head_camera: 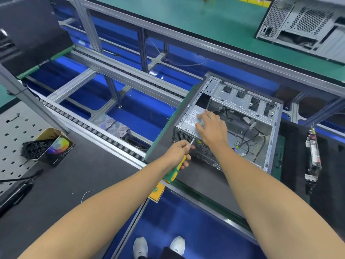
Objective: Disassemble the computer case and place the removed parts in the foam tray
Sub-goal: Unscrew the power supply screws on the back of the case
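I observe the computer case (240, 126), a grey metal tower, lying with its open side up, side panel off. Black cables (248, 131) and the labelled power supply (192, 118) sit inside. A removed circuit card (313, 152) lies in the dark foam tray (293, 146) just beside it.

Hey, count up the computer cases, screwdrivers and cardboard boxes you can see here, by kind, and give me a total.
Computer cases: 2, the open computer case being worked on and a second case on the far bench
Screwdrivers: 1, the green and yellow screwdriver in the left hand
Cardboard boxes: 1, cardboard box
Total: 4
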The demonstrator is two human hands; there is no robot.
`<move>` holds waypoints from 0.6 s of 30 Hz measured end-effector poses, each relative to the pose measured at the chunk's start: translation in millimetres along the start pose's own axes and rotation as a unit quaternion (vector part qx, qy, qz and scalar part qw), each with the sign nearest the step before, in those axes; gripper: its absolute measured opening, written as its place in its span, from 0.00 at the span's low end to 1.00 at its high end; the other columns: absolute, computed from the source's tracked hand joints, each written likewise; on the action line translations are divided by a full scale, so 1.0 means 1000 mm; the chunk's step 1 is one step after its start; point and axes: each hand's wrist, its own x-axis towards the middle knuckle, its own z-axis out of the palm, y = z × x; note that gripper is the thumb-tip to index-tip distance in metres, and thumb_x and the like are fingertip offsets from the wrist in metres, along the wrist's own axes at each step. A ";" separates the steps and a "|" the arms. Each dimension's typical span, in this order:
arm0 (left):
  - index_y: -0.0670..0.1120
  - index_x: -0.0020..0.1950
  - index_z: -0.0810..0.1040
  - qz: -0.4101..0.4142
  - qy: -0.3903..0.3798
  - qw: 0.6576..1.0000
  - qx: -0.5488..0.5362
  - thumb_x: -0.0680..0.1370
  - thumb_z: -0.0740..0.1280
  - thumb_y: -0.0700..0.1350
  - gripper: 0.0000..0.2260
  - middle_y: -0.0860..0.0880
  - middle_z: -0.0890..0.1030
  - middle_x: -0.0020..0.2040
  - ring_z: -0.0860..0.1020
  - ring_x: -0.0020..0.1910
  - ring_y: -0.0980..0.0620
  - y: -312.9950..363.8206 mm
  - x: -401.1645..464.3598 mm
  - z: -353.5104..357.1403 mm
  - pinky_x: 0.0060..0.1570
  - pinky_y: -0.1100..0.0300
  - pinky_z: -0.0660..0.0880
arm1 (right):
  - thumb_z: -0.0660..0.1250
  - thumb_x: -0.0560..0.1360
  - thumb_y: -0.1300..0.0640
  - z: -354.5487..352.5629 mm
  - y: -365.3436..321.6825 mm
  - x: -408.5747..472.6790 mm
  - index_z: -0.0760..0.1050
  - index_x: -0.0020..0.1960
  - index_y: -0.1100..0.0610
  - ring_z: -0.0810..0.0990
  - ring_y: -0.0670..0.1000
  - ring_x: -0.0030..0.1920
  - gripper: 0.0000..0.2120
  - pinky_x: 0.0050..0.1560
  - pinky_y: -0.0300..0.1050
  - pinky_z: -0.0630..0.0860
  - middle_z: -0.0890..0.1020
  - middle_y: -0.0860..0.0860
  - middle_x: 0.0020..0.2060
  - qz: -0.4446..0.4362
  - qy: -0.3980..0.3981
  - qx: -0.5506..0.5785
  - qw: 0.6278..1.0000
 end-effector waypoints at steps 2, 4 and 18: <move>0.46 0.60 0.74 -0.001 -0.010 1.000 0.010 0.87 0.55 0.49 0.11 0.46 0.73 0.40 0.70 0.27 0.52 0.002 0.001 -0.002 0.26 0.63 0.68 | 0.59 0.80 0.47 0.000 0.001 -0.001 0.74 0.69 0.47 0.66 0.55 0.75 0.19 0.67 0.56 0.66 0.66 0.51 0.78 0.005 -0.012 0.011 1.000; 0.47 0.56 0.68 -0.023 -0.031 0.999 -0.020 0.86 0.60 0.50 0.07 0.46 0.71 0.43 0.68 0.28 0.53 0.004 0.000 -0.002 0.26 0.61 0.68 | 0.59 0.80 0.47 0.000 0.004 -0.004 0.73 0.72 0.47 0.63 0.54 0.77 0.21 0.68 0.57 0.65 0.63 0.51 0.80 0.005 -0.027 0.044 0.999; 0.43 0.55 0.71 0.023 -0.099 0.985 -0.139 0.80 0.71 0.39 0.09 0.42 0.74 0.48 0.79 0.37 0.48 -0.022 -0.002 -0.019 0.47 0.41 0.84 | 0.54 0.77 0.42 0.006 0.010 -0.009 0.68 0.75 0.45 0.65 0.56 0.75 0.27 0.69 0.58 0.66 0.60 0.50 0.81 -0.012 -0.036 0.041 0.998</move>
